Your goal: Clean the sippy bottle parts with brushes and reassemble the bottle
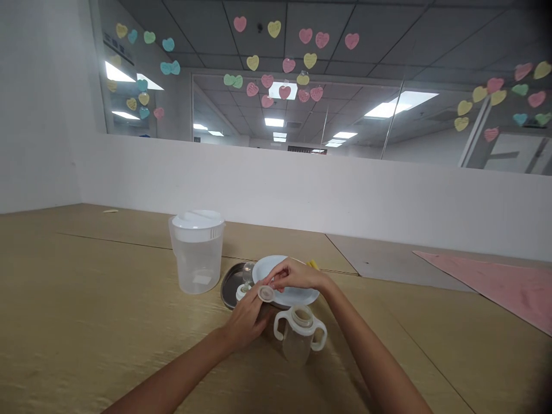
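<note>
My left hand (248, 316) is closed around a small round translucent bottle part (266, 294), its disc-like face turned toward me; it looks like a nipple seen from its base. Bent over from the right, my right hand (295, 273) has its fingers pinched together right beside that part; what lies between them is hidden. An uncapped baby bottle (298, 339) with two white handles stands upright below my hands. Behind my left hand, a dark round tray (228, 287) bears a white ring piece (241, 291) and a clear dome cap (248, 271). Under my right hand is a pale blue plate (302, 298).
A lidded translucent pitcher (198, 259) stands left of the tray. Something yellow (313, 264) shows behind the plate. A pink cloth or sheet (495, 282) lies at the right. Beyond the brown tabletop (107, 310) rises a white wall (259, 184) with windows above.
</note>
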The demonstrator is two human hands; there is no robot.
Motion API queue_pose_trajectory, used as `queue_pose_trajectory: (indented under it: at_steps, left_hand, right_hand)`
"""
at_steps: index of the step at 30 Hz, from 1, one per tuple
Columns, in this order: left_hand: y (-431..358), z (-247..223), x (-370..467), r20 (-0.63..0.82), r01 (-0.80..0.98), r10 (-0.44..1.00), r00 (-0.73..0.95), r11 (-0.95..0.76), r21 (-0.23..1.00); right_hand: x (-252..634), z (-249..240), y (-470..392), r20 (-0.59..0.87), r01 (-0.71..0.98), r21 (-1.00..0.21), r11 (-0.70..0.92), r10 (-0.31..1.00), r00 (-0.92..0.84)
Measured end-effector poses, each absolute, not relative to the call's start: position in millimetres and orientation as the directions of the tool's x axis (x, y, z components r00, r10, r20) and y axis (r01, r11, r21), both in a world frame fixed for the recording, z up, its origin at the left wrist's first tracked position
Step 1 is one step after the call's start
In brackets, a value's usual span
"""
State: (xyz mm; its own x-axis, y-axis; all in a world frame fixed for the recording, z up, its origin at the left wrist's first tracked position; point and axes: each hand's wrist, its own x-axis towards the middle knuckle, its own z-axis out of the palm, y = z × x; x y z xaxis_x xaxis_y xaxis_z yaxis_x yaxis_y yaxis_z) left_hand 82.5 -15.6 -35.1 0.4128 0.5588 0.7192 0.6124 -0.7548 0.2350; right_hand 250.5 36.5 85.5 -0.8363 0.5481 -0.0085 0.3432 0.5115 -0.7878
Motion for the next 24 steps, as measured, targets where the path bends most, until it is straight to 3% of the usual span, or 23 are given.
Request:
queue_pose_trajectory:
  at_steps: [4, 6, 11, 17, 24]
  left_hand:
    - [-15.9, -29.7, 78.0, 0.735, 0.65, 0.473, 0.485, -0.758, 0.059]
    - [-15.0, -25.2, 72.6, 0.76, 0.668, 0.452, 0.468, -0.743, 0.031]
    - [-7.6, -16.9, 54.0, 0.779, 0.736, 0.58, 0.238, -0.631, 0.245]
    - [1.6, -19.8, 43.3, 0.656, 0.814, 0.75, 0.084, -0.432, 0.389]
    - [2.3, -24.4, 45.0, 0.533, 0.864, 0.833, 0.149, -0.372, 0.339]
  right_hand:
    - [256.3, 83.5, 43.4, 0.069, 0.361, -0.769, 0.528, 0.629, -0.774]
    - [260.5, 84.3, 47.1, 0.125, 0.36, -0.764, 0.535, 0.67, -0.732]
    - [266.7, 87.4, 50.1, 0.225, 0.398, -0.743, 0.538, 0.761, -0.609]
    - [271.0, 83.1, 49.5, -0.021, 0.757, -0.426, 0.495, 0.831, -0.555]
    - [265.9, 60.3, 57.0, -0.209, 0.857, -0.358, 0.37, 0.863, -0.46]
